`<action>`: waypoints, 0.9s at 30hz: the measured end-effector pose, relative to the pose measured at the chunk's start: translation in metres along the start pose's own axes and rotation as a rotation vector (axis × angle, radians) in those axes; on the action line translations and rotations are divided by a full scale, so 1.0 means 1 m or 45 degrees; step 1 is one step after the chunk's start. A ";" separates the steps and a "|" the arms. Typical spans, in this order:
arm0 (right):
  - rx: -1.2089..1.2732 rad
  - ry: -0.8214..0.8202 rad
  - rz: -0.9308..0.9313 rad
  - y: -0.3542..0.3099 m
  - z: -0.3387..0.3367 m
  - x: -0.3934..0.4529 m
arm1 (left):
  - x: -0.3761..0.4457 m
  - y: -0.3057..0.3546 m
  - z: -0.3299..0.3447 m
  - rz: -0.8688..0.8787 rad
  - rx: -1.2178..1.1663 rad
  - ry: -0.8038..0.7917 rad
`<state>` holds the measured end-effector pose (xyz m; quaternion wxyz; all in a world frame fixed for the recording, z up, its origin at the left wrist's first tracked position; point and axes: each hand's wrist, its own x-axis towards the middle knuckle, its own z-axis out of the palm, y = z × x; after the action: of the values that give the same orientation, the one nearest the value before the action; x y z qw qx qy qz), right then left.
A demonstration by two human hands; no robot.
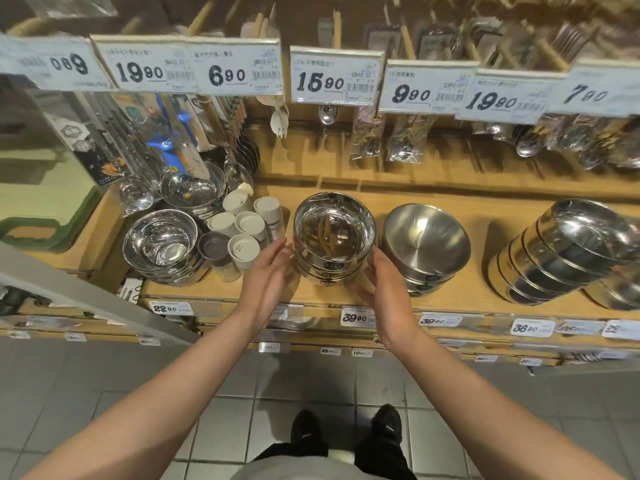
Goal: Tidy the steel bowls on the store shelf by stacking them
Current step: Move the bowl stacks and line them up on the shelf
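A stack of shiny steel bowls [334, 237] stands in the middle of the wooden shelf [194, 289]. My left hand [268, 273] lies just left of the stack with its fingers straight, at or near the stack's side. My right hand [384, 282] flanks the stack's right side, fingers relaxed and extended toward its base. Whether either palm touches the steel is unclear. A stack of matte steel bowls [426, 240] stands right of my right hand. A tilted stack of steel bowls [568, 251] leans at the far right. Another bowl stack [161, 245] sits at the left.
Grey-lidded shaker jars [242, 223] crowd between the left bowl stack and my left hand. One more steel bowl [192, 188] sits behind them. Packaged spoons and cutlery [405, 140] hang above under price tags [334, 76]. A tiled floor lies below the shelf's front edge.
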<state>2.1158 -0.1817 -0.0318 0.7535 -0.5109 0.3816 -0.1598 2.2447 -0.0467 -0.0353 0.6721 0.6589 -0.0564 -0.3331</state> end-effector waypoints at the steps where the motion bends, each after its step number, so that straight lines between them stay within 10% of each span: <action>1: -0.023 0.002 -0.004 -0.002 -0.003 -0.007 | -0.007 0.003 -0.004 0.008 -0.016 -0.001; 11: -0.147 0.174 -0.112 -0.012 -0.037 -0.055 | -0.051 0.030 -0.037 0.227 0.351 0.034; 27: -0.163 0.072 0.178 -0.030 -0.029 -0.054 | 0.019 0.053 0.020 -0.135 0.441 -0.011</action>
<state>2.0635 -0.1790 0.0118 0.7174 -0.5255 0.4470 -0.0966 2.2691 -0.0786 0.0091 0.5299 0.7654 -0.0811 -0.3560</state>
